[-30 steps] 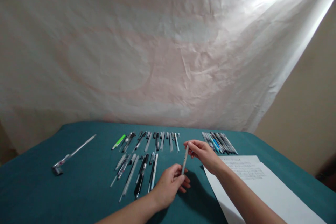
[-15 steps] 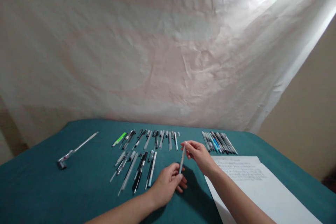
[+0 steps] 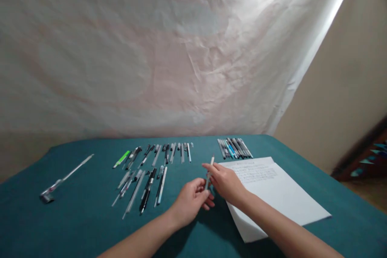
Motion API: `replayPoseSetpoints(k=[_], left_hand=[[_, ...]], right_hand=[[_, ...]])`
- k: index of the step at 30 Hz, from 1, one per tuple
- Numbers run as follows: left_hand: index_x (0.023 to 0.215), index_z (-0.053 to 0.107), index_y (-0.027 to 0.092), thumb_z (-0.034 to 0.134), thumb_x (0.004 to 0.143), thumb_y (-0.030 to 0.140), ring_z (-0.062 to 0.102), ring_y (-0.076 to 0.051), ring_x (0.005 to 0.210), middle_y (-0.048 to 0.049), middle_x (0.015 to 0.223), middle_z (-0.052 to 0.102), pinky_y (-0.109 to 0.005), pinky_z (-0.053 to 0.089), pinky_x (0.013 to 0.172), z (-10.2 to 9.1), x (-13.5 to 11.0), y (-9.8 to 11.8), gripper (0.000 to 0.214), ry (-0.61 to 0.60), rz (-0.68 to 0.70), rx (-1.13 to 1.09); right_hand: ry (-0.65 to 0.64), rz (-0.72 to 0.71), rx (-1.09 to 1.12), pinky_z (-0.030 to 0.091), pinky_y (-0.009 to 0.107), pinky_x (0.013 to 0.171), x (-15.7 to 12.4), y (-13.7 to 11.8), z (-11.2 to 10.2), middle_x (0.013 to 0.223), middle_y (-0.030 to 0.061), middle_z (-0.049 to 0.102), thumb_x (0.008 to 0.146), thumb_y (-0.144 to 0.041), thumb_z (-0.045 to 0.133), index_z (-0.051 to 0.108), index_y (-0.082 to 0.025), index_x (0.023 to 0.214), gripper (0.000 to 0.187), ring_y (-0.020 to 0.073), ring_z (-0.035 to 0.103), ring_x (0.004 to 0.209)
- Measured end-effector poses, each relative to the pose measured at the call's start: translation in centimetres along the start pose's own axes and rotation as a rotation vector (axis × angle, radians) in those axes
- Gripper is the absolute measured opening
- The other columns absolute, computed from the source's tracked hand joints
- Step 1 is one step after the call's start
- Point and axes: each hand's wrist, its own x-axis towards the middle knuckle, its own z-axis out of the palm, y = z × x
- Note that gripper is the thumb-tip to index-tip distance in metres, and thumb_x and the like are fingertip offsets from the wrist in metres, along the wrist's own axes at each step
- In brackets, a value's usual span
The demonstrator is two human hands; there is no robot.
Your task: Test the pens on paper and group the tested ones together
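Both hands hold one slim white pen (image 3: 209, 169) upright over the teal tablecloth (image 3: 75, 217). My left hand (image 3: 190, 200) pinches its lower end. My right hand (image 3: 223, 181) grips it higher up, fingers closed round the barrel, with the tip sticking out above. To the left lie two rows of pens: a far row (image 3: 157, 152) beginning with a green marker (image 3: 121, 158), and a near row (image 3: 142, 187). A white sheet of paper (image 3: 272, 193) with printed text lies just right of my hands.
A tight bundle of dark and blue pens (image 3: 234, 148) lies at the far right of the table. A long silver tool (image 3: 62, 179) rests at the far left. A creased white sheet hangs behind the table. A beige wall stands to the right.
The view has swung right, so everything sits further left in frame. My right hand has slid down the pen towards my left hand, and both have dropped lower and nearer the paper.
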Motion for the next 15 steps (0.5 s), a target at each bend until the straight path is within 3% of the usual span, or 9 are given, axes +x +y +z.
replayPoseSetpoints(k=[3, 7, 11, 15], left_hand=[[0.095, 0.058, 0.016, 0.041, 0.086, 0.033, 0.059, -0.021, 0.081, -0.0081, 0.089, 0.062, -0.032, 0.044, 0.073, 1.6, -0.9, 1.3, 0.025, -0.08, 0.154, 0.31], [0.122, 0.049, 0.024, 0.045, 0.085, 0.034, 0.043, -0.025, 0.115, -0.0075, 0.126, 0.05, -0.039, 0.027, 0.099, 2.2, -1.4, 1.5, 0.038, -0.199, 0.325, 0.605], [0.13, 0.038, 0.027, 0.048, 0.084, 0.037, 0.029, -0.026, 0.127, -0.0052, 0.137, 0.037, -0.044, 0.013, 0.105, 1.9, -1.0, 0.1, 0.049, -0.294, 0.362, 0.714], [0.132, 0.035, 0.027, 0.044, 0.085, 0.043, 0.024, -0.026, 0.129, -0.0052, 0.14, 0.032, -0.045, 0.009, 0.105, 1.6, -0.6, -0.9, 0.051, -0.354, 0.36, 0.771]], right_hand=[[-0.012, 0.006, -0.002, 0.042, 0.029, 0.07, -1.8, 1.3, -1.0, 0.091, 0.0069, 0.064, 0.084, -0.022, 0.042, 0.059, -0.027, 0.109, 0.031, 0.0194, 0.059, 0.08], [0.07, 0.191, 0.279, 0.044, 0.027, 0.059, -3.5, 4.6, -2.8, 0.072, 0.0034, 0.064, 0.085, -0.04, 0.041, 0.057, -0.023, 0.113, 0.037, 0.0162, 0.058, 0.061], [0.148, 0.387, 0.44, 0.042, 0.027, 0.051, -5.1, 7.5, -4.2, 0.065, 0.0047, 0.062, 0.08, -0.05, 0.046, 0.065, -0.015, 0.084, 0.04, 0.0161, 0.055, 0.055], [0.22, 0.475, 0.474, 0.036, 0.025, 0.047, -6.3, 8.6, -4.1, 0.053, -0.0014, 0.054, 0.076, -0.046, 0.054, 0.054, -0.018, 0.072, 0.028, 0.0127, 0.048, 0.048]])
